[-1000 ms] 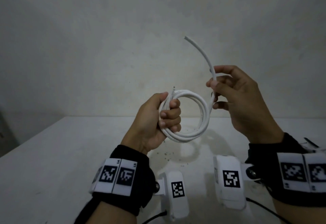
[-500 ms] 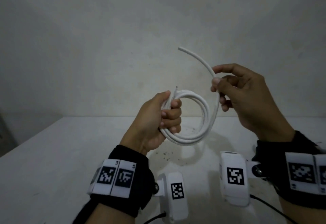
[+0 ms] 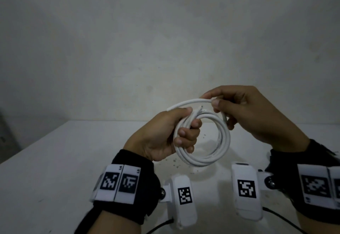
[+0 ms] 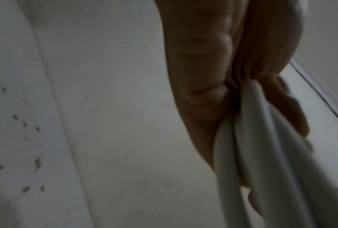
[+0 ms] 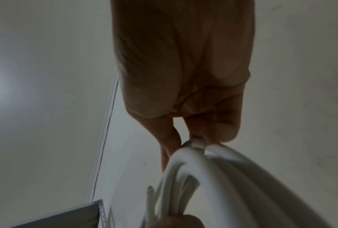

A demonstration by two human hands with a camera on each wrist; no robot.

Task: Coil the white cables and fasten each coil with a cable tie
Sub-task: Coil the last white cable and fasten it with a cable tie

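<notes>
A white cable (image 3: 223,141) wound into a round coil hangs in the air above the white table (image 3: 55,169). My left hand (image 3: 165,134) grips the coil's left side, fingers curled round the bundled turns (image 4: 261,154). My right hand (image 3: 244,112) pinches the cable's free end (image 3: 189,103) at the coil's top right, between thumb and forefinger. That end lies almost level and points left, just over my left thumb. The right wrist view shows the strands (image 5: 213,169) close under the pinching fingertips (image 5: 218,137). No cable tie is in view.
A plain wall (image 3: 165,31) rises behind the table's far edge. Small dark specks (image 3: 174,162) dot the tabletop under the coil. A grey metal shelf corner (image 5: 66,216) shows low in the right wrist view.
My right hand has brought the free end down from upright and swung it left over the coil's top. The left hand has kept its grip on the coil.
</notes>
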